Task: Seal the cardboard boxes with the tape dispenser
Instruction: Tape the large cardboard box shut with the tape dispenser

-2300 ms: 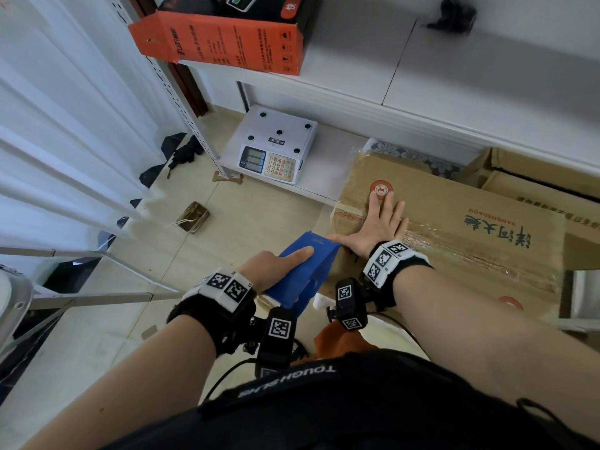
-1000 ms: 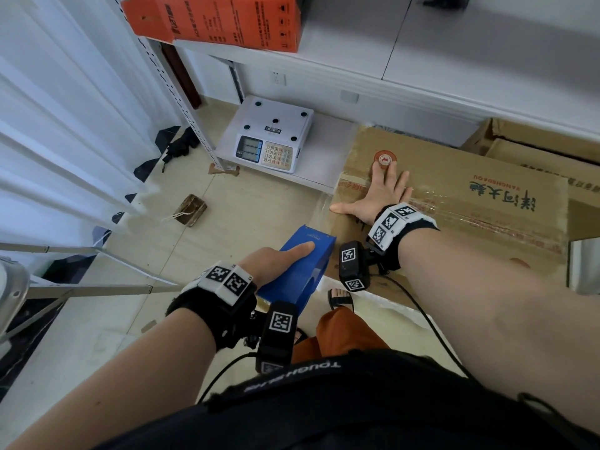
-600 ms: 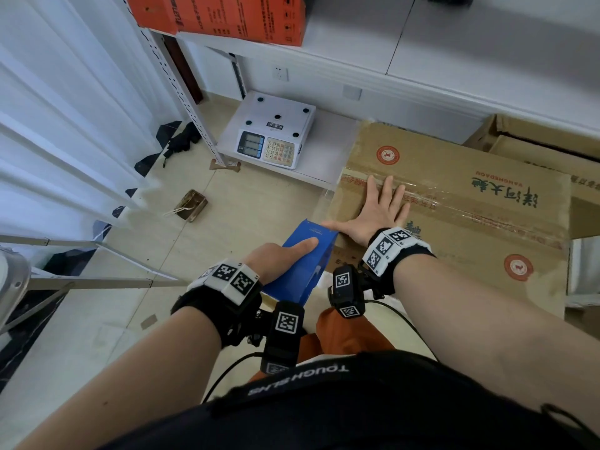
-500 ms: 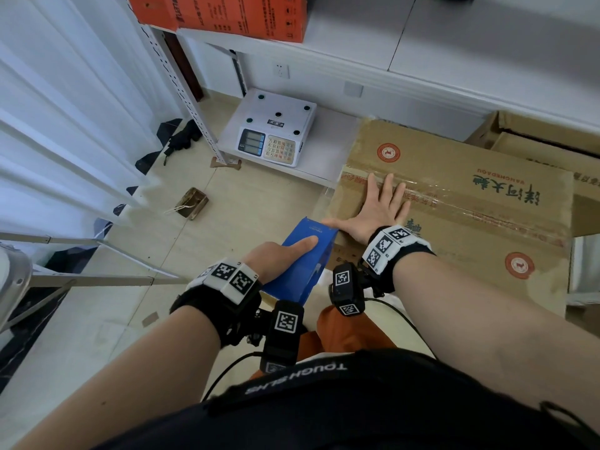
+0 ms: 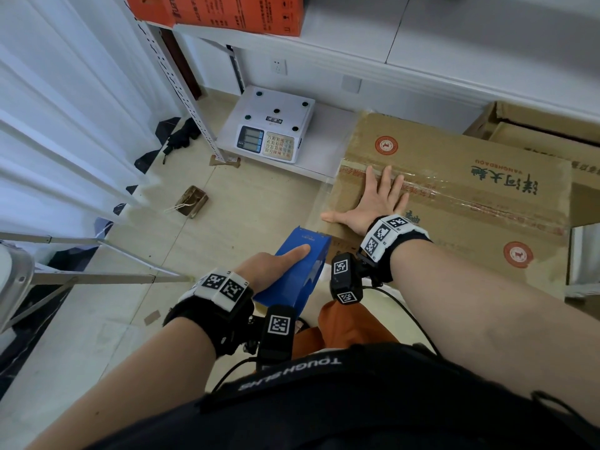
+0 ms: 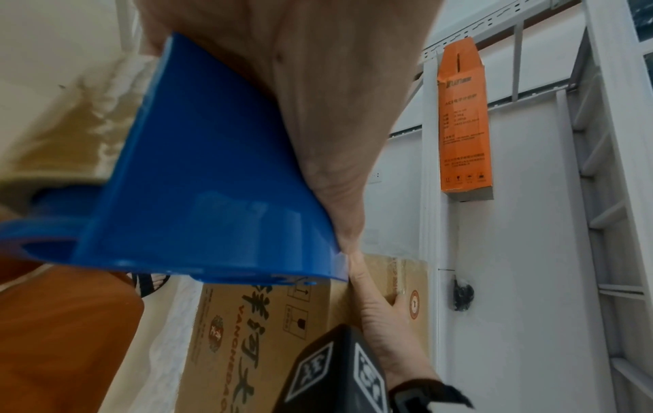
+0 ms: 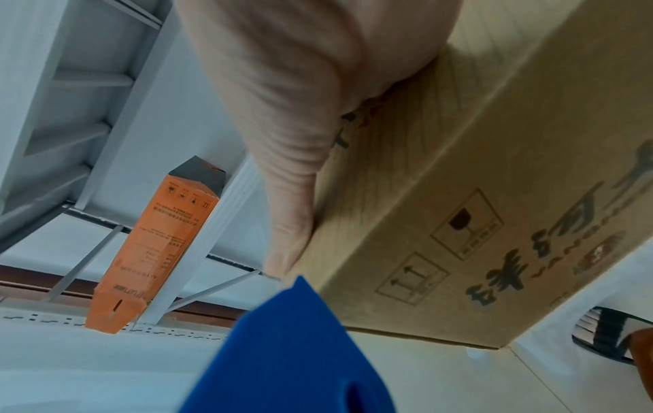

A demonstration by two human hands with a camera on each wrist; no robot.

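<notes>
The cardboard box is sitting on the floor, with the right hand lying flat on its top near its left end. The tape dispenser is sitting just left of the box's near corner, under the left hand. A scale is lying on a low shelf behind and left of the box. Another carton is standing behind the box to the right.

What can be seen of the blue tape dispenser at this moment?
The blue tape dispenser is a glossy, hard-looking plastic shell with small pale lettering near its front end. The left hand holds it from above, index finger stretched along its top face. It is in the air, tilted, just off the near left corner of the taped cardboard box, close to the right hand. The tape roll is not clearly visible.
</notes>
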